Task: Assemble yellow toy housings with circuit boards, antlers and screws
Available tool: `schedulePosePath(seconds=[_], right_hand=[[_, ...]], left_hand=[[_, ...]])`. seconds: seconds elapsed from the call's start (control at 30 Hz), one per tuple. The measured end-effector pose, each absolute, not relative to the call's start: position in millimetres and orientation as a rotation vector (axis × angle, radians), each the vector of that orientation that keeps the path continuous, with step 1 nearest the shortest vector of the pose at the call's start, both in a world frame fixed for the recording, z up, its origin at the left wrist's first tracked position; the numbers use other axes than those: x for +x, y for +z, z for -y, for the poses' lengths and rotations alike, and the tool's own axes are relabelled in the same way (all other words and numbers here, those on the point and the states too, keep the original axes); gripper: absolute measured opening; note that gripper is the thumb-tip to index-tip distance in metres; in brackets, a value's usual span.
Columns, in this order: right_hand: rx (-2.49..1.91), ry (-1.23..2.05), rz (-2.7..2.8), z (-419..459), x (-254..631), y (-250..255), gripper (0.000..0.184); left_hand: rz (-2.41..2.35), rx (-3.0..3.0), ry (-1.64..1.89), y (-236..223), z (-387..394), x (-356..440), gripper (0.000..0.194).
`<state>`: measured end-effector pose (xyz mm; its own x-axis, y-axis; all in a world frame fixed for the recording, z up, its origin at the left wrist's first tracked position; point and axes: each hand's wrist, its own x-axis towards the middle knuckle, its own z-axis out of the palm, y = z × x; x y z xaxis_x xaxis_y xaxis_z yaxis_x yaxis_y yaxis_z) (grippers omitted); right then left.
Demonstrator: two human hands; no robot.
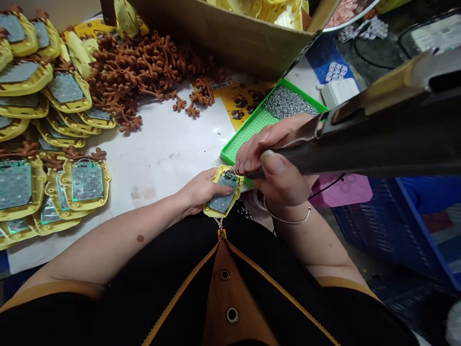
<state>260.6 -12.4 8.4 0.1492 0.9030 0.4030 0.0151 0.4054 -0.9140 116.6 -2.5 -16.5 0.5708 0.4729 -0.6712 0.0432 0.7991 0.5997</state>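
At the near edge of the table (165, 154), left grip (201, 190) clasps yellow shell (213, 212), board (219, 203) seated; right grip (286, 180) wraps dark tool (378, 137); filled shells (84, 203) stacked left, unused screws (288, 103) in green tray (247, 137)

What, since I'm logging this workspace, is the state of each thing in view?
Yellow case: open, in left hand
Black tool: held in right hand
Green tray: part-filled with screws
Cardboard box: open, yellow parts inside
Brown pieces: heaped loose
Other cases: piled, boards showing

White table (162, 154), heaped brown antler-shaped pieces (144, 67), stacked yellow casings (84, 205), green tray (247, 132)
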Motion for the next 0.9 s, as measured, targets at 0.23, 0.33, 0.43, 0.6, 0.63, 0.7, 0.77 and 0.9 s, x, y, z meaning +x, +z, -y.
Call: schedulePosePath(seconds=[0.23,0.33,0.43,0.6,0.63,0.7,0.77,0.9], right_hand=[[-0.683,0.67,1.238,10.4,258.3,6.9,0.021],[-0.726,0.658,1.24,11.7,258.9,7.1,0.021],[-0.693,0.683,1.225,12.3,259.1,6.5,0.02],[-0.554,0.696,1.172,11.0,255.9,6.3,0.02],[-0.581,0.682,1.161,11.5,255.5,7.9,0.02],[-0.634,0.649,1.142,13.6,256.2,13.7,0.021],[-0.667,0.607,1.097,16.3,259.0,22.3,0.022],[-0.678,0.583,1.002,19.6,267.1,37.9,0.016]], left_hand=[[-0.941,0.596,0.257,-16.5,1.2,116.8,0.034],[-0.943,0.582,0.268,-15.8,0.6,117.0,0.034],[-0.949,0.582,0.261,-15.7,0.6,117.2,0.034],[-0.94,0.58,0.267,-16.7,1.7,118.2,0.033],[-0.939,0.584,0.269,-17.1,2.0,118.0,0.033],[-0.939,0.603,0.271,-17.3,2.3,116.0,0.032],[-0.956,0.68,0.274,-15.3,2.0,111.0,0.033],[-0.938,1.295,0.296,-1.4,0.7,96.6,0.036]])
